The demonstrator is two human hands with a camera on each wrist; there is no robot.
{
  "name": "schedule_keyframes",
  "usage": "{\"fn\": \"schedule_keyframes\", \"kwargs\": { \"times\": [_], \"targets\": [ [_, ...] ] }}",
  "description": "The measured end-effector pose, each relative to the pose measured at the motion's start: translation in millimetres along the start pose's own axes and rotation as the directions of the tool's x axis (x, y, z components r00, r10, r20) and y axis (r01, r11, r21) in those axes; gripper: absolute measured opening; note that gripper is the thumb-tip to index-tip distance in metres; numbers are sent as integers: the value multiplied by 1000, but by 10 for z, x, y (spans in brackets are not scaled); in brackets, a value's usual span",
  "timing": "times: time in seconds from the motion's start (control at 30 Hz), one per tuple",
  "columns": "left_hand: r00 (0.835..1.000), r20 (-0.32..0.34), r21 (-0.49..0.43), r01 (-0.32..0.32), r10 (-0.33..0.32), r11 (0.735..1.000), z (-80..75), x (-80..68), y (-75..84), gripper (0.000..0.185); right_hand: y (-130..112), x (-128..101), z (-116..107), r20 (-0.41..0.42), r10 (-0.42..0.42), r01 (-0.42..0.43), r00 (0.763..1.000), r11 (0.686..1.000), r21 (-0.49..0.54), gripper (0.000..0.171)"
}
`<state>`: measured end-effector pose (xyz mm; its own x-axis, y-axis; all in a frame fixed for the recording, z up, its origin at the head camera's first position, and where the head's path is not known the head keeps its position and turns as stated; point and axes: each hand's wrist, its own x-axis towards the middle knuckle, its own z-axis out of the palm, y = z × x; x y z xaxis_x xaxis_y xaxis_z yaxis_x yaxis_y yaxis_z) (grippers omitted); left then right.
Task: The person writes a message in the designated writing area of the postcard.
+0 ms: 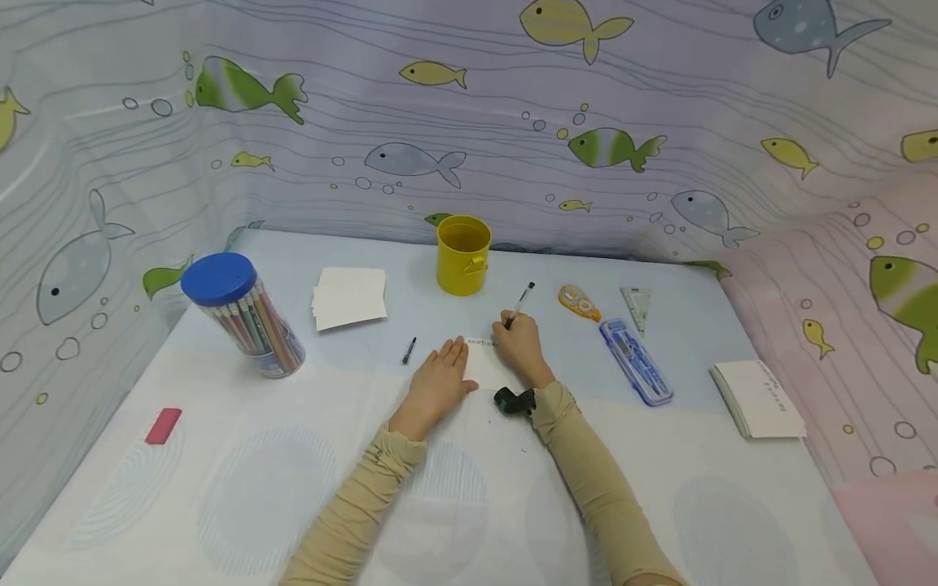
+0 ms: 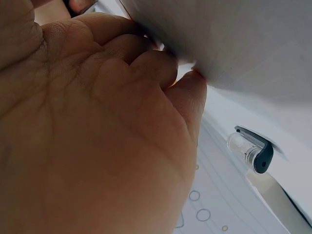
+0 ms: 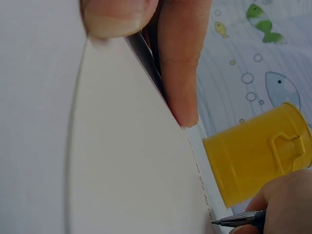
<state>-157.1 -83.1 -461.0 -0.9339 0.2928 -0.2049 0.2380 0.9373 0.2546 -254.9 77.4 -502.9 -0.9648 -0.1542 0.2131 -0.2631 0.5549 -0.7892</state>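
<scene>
A small white card lies on the table in front of the person, with a line of handwriting along its top edge. The left hand rests on the card's left side with its fingers straight. In the right hand a slim pen is pinched, tilted up. The right wrist view shows the pen's metal tip at the end of the written line. Just left of the left hand lies a pen cap, seen in the left wrist view as a clear cap with a dark clip.
Behind the hands stands a yellow bucket. To the left are a blank card stack, a blue-lidded tub of pencils and a red eraser. Rightward lie correction tape, a set square, a blue case and written cards.
</scene>
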Motion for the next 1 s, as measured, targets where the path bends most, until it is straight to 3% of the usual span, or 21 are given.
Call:
{"fn": "schedule_keyframes", "kwargs": {
  "times": [0.27,0.67,1.0],
  "targets": [
    [1000,3,-10,4,-4,1000,13,-21,-6,71,-11,-126,15,-25,61,-53,998,967,249,38],
    [1000,-4,-2,-1,1,1000,14,-22,-13,70,-88,-192,86,57,-1,-8,998,987,160,37],
    [1000,-16,-14,-10,10,1000,0,5,-10,70,-157,-169,67,6,-34,33,999,995,89,37]
  ]
}}
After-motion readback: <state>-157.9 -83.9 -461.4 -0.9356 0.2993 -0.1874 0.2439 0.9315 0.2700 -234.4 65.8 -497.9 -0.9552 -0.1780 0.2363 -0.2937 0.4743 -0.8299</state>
